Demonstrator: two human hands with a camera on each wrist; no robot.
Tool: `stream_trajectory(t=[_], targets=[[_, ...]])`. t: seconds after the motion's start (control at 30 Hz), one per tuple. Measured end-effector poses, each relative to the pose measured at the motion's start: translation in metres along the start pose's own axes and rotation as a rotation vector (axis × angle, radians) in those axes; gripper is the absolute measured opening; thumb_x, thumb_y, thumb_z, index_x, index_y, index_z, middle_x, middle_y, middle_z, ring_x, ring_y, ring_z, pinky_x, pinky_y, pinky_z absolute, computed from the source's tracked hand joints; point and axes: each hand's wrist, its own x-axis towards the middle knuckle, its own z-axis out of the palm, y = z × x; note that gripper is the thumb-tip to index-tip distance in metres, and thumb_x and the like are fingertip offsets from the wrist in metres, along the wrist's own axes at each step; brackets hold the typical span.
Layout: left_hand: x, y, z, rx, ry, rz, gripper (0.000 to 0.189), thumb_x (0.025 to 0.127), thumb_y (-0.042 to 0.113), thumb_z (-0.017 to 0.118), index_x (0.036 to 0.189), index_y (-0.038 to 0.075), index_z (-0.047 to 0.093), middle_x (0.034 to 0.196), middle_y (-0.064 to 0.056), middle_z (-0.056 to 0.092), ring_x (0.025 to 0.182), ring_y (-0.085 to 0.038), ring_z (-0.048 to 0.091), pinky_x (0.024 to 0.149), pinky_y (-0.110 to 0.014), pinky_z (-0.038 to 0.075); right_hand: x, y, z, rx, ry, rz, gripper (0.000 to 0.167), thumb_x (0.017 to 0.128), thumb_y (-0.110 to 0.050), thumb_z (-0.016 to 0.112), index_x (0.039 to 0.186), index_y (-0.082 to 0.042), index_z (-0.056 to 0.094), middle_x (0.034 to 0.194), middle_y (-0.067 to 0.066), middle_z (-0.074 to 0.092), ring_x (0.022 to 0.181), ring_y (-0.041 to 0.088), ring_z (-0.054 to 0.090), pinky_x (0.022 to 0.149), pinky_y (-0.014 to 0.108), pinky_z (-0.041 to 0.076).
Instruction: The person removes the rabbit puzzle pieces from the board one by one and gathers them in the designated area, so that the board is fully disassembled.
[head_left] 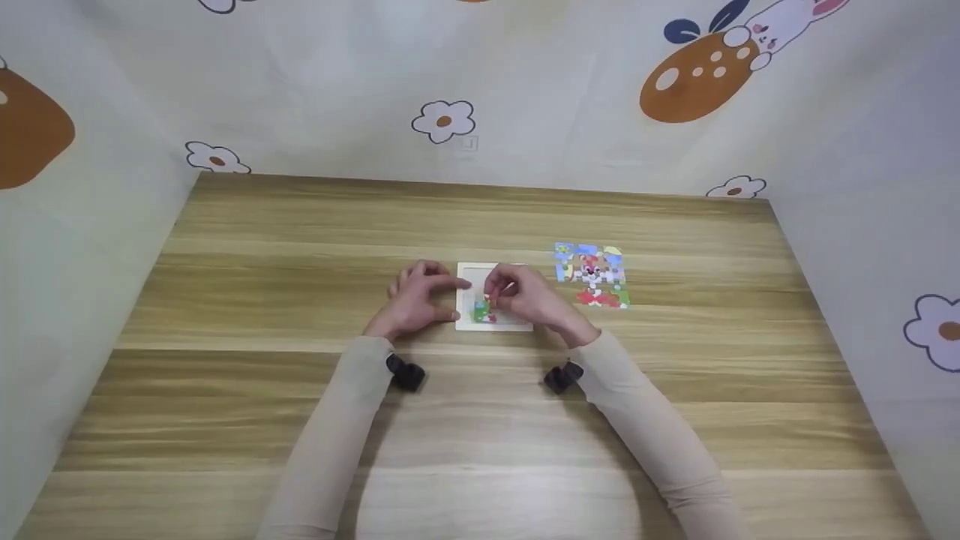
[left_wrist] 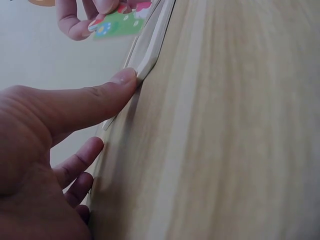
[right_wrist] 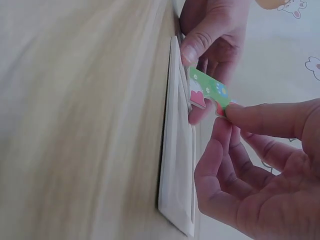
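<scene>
A white square puzzle tray (head_left: 497,327) lies flat on the table. My right hand (head_left: 531,298) pinches a green puzzle piece (right_wrist: 210,86) between thumb and fingertips, tilted above the tray. Pink patches and a small blue flower show on that piece. At the tray's left side is my left hand (head_left: 416,302), its thumb (left_wrist: 107,97) touching the corner edge and its extended index finger over the left rim. Its other fingers are bent loosely. My right fingers hide part of the tray's inside.
Right of the tray, other puzzle pieces (head_left: 591,271) lie grouped into a picture with a gap at its lower left. The wooden table (head_left: 480,427) meets patterned cloth walls (head_left: 337,90) at the back and sides. A black wrist camera (head_left: 406,373) sits on each forearm.
</scene>
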Motion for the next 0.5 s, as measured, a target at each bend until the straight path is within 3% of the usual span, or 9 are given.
stream_trajectory(t=[0.13,0.37,0.5], targets=[[-0.001,0.000,-0.001,-0.001,-0.002,-0.005,0.048,0.074,0.020,0.083,0.120,0.021,0.069,0.131,-0.010,0.044,0.124,-0.036,0.025,0.097,-0.056,0.013,-0.004,0.000,-0.006,0.002,0.009,0.035,0.020,0.079,0.019,0.055,0.092,0.005,0.061,0.083,0.008,0.059,0.080,0.023,0.058,0.072,0.025,0.046],[-0.001,0.000,-0.002,-0.027,-0.020,-0.027,0.047,0.076,0.020,0.082,0.121,0.021,0.069,0.134,-0.010,0.041,0.124,-0.035,0.023,0.098,-0.055,0.012,-0.010,0.002,-0.019,0.030,0.028,0.017,0.016,0.080,0.017,0.058,0.094,0.009,0.060,0.086,0.017,0.061,0.082,0.028,0.060,0.075,0.030,0.049],[-0.001,0.001,-0.001,-0.032,-0.033,-0.033,0.046,0.078,0.019,0.081,0.121,0.020,0.068,0.135,-0.011,0.040,0.125,-0.035,0.022,0.099,-0.055,0.010,-0.021,-0.021,-0.029,0.020,0.031,0.032,0.015,0.082,0.016,0.057,0.096,0.014,0.058,0.090,0.024,0.060,0.088,0.036,0.059,0.080,0.033,0.048]])
